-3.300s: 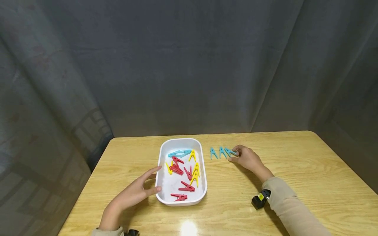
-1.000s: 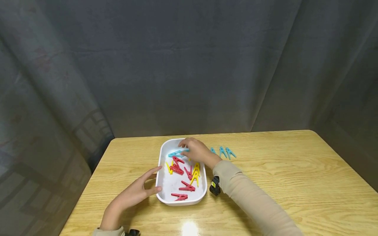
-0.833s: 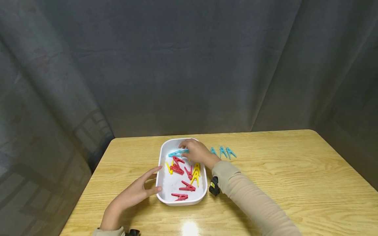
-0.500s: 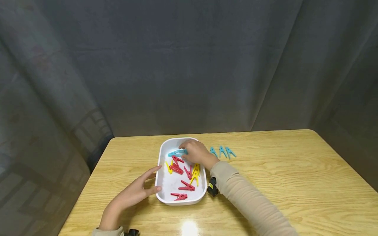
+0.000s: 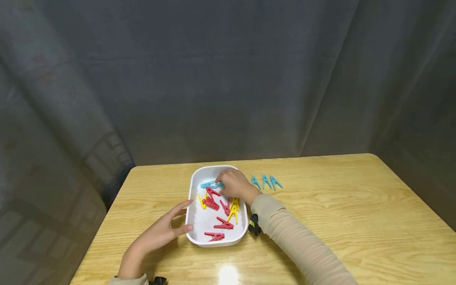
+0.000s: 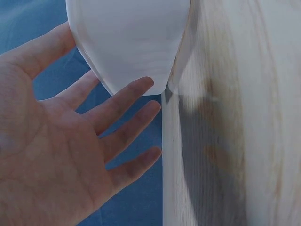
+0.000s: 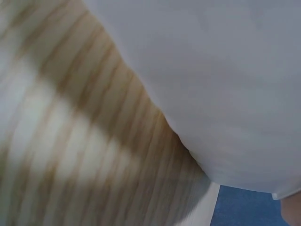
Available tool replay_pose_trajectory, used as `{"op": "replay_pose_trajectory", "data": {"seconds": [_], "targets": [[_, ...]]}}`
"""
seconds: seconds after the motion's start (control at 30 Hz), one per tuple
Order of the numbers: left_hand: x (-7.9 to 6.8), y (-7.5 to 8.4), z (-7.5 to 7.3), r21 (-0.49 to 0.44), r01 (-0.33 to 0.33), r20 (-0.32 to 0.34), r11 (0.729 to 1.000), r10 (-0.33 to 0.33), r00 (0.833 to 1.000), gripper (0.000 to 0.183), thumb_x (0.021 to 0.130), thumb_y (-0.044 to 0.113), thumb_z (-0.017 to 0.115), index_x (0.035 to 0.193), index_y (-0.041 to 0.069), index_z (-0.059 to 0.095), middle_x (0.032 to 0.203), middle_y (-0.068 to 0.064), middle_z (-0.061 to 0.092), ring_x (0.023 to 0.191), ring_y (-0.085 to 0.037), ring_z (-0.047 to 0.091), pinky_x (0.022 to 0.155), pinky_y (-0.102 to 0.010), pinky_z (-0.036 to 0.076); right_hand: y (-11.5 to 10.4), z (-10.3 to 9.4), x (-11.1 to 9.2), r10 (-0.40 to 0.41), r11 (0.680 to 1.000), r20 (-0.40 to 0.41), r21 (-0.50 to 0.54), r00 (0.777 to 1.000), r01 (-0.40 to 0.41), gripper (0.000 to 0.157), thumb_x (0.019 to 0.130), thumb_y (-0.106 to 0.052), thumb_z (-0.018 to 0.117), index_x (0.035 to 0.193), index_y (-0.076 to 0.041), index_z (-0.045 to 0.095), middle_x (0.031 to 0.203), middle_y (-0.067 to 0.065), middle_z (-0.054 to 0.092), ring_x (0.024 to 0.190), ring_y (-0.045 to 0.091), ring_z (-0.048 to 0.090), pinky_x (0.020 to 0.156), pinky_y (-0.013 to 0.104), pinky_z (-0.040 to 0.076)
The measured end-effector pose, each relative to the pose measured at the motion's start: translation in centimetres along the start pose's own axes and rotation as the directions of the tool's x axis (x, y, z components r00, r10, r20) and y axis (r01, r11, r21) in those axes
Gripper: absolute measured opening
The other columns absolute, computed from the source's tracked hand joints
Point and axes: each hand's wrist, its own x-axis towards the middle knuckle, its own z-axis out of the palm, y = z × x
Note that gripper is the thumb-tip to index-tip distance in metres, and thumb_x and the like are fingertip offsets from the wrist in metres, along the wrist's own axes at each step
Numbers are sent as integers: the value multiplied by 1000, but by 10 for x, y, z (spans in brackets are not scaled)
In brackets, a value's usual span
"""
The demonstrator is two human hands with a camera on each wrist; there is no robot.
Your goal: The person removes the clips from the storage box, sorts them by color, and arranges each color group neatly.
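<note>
A white tray (image 5: pixel 190 215) holds red, yellow and blue plastic clothespins. My left hand (image 5: pixel 162 229) is at its left side, fingers spread, thumb and index fingertips right at the rim. In the left wrist view that hand (image 6: pixel 61 136) has its fingers extended beside the tray wall (image 6: pixel 127 47). My right hand (image 5: pixel 235 185) reaches over the tray's right rim, fingers bent, with thumb and fingers on either side of the blue clothespins (image 5: pixel 210 185) at the far end. I cannot tell whether it grips one. The right wrist view shows the tray's outside wall (image 7: pixel 225 94), with the fingertips hidden.
A row of blue clothespins (image 5: pixel 265 181) lies on the wooden table (image 5: pixel 338 206) right of the tray. Inside the tray are several red clothespins (image 5: pixel 224 223) and yellow clothespins (image 5: pixel 233 213). A dark curtain (image 5: pixel 213 99) hangs behind the table.
My right hand has left the third blue clothespin in the row and moved left into the tray, to the blue clothespins there. The left hand stays at the rim.
</note>
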Motion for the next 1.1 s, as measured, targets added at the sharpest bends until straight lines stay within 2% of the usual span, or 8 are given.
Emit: {"op": "replay_pose_trajectory", "data": {"seconds": [0.17, 0.33, 0.43, 0.57, 0.7, 0.8, 0.97, 1.1], "targets": [[-2, -3, -1, 1, -10, -2, 1000, 10, 1000, 69, 92, 28, 73, 152, 21, 40, 144, -16, 49, 133, -39, 44, 104, -60, 38, -2, 0, 2, 0, 1000, -19, 23, 1000, 0, 28, 84, -27, 81, 109, -14, 77, 112, 2, 70, 115, 23, 59, 101, 38, 45], [-2, -4, 0, -8, 0, -4, 1000, 0, 1000, 68, 92, 29, 72, 152, 23, 40, 146, -15, 47, 134, -38, 43, 105, -59, 37, -3, 1, 3, 40, 991, -54, 130, 998, -33, 28, 87, -25, 78, 113, -14, 75, 119, 1, 69, 121, 23, 56, 102, 39, 45], [-2, -4, 0, -9, 4, 1, 1000, -4, 1000, 68, 92, 31, 72, 152, 24, 39, 149, -15, 44, 135, -39, 42, 105, -61, 36, -2, 2, 2, 62, 981, -92, 189, 994, -44, 30, 88, -27, 78, 115, -15, 74, 120, 0, 68, 116, 21, 57, 98, 38, 47], [-5, -5, 0, -11, 0, 10, 1000, 0, 1000, 68, 93, 32, 71, 153, 24, 38, 149, -17, 43, 135, -40, 41, 104, -62, 36, -3, 3, -2, 41, 977, -158, 214, 987, -6, 32, 87, -29, 78, 116, -16, 73, 119, -2, 69, 107, 17, 59, 93, 36, 49], [-8, -8, -1, -10, -22, 21, 1000, 22, 1000, 68, 94, 30, 70, 153, 23, 37, 148, -19, 44, 135, -41, 41, 104, -62, 36, -6, -1, -6, 1, 977, -204, 207, 979, 42, 33, 87, -29, 79, 117, -17, 73, 119, -2, 69, 108, 17, 60, 94, 35, 49], [-9, -8, -2, -7, -27, 25, 1000, 27, 999, 68, 94, 31, 69, 153, 23, 37, 146, -20, 45, 134, -40, 42, 104, -62, 36, -8, -8, -10, -3, 974, -223, 220, 975, 54, 33, 87, -29, 79, 117, -18, 72, 119, -2, 69, 111, 18, 60, 97, 37, 48], [-10, -6, -3, 3, 1, 13, 1000, -1, 1000, 69, 93, 32, 70, 153, 24, 37, 146, -19, 46, 134, -39, 42, 104, -63, 35, -9, -20, -19, -16, 971, -233, 230, 972, 71, 34, 88, -31, 77, 119, -19, 71, 121, -3, 68, 119, 20, 58, 104, 40, 44], [-12, -4, -3, 17, 8, -11, 1000, -8, 1000, 69, 93, 32, 71, 153, 25, 38, 146, -18, 46, 134, -39, 43, 105, -63, 34, -6, -29, -30, -33, 963, -250, 252, 968, 98, 34, 88, -30, 78, 119, -18, 71, 119, -3, 68, 115, 19, 60, 100, 40, 46]]}}
